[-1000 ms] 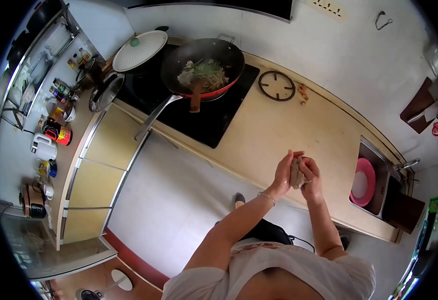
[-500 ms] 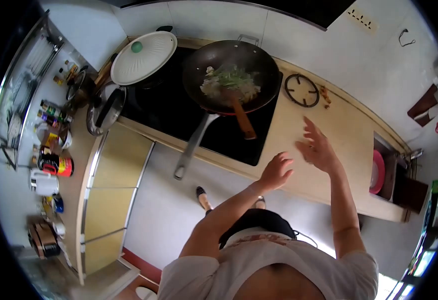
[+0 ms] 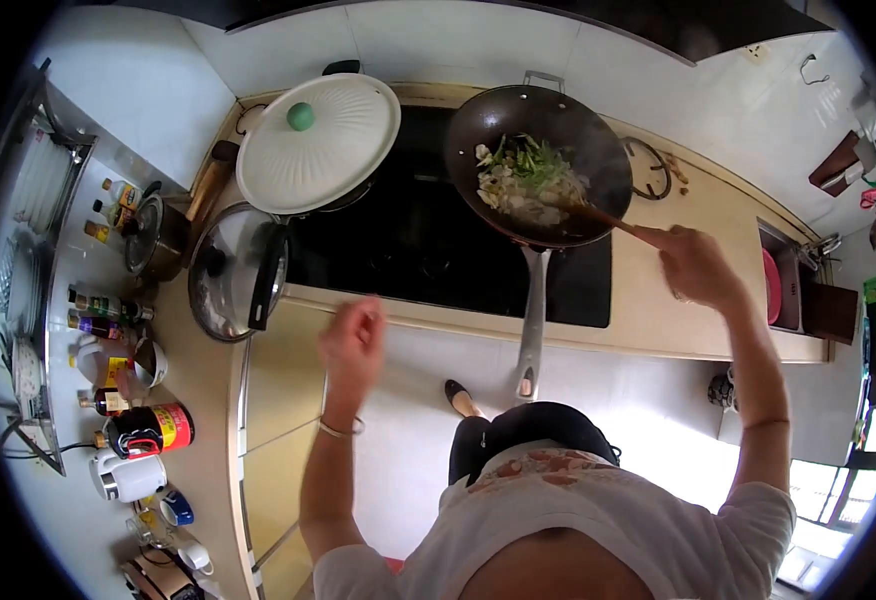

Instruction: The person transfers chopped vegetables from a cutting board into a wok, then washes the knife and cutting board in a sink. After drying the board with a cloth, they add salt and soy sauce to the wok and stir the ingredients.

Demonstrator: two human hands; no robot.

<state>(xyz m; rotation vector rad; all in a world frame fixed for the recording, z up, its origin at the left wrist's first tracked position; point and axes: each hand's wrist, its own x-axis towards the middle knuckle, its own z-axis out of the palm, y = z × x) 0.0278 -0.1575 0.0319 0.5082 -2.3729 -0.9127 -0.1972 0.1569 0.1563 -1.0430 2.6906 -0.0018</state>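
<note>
Right hand (image 3: 696, 265): closed round the end of one wooden spatula (image 3: 598, 215), out over the counter just right of the stove.
Spatula: runs from that fist up-left into the wok, blade end down in the food.
Left hand (image 3: 352, 340): holding nothing, fingers loosely curled, hanging in the air in front of the stove's front edge. Looks a bit motion-blurred. One thin bracelet (image 3: 339, 430) on that wrist.
Wok (image 3: 538, 150): one, dark, on the right side of the black cooktop (image 3: 408, 245). Its long metal handle (image 3: 531, 325) sticks straight out past the counter edge toward the person.
Food (image 3: 523, 180): pale pieces mixed with green strips, piled in the middle of the wok.
Lids: two. One big white lid with a green knob (image 3: 313, 140) sits over a pot on the left burner. One glass lid with a black handle (image 3: 238, 272) lies on the counter just left of the cooktop.
Left counter: a red and black jar (image 3: 153, 430), a white jug (image 3: 128, 475), several small bottles, can't count them properly.
Sink side: one pink plate (image 3: 770, 285) peeking out on edge at the far right.
Spare ring: one black burner stand (image 3: 655, 170) just behind the wok.
</note>
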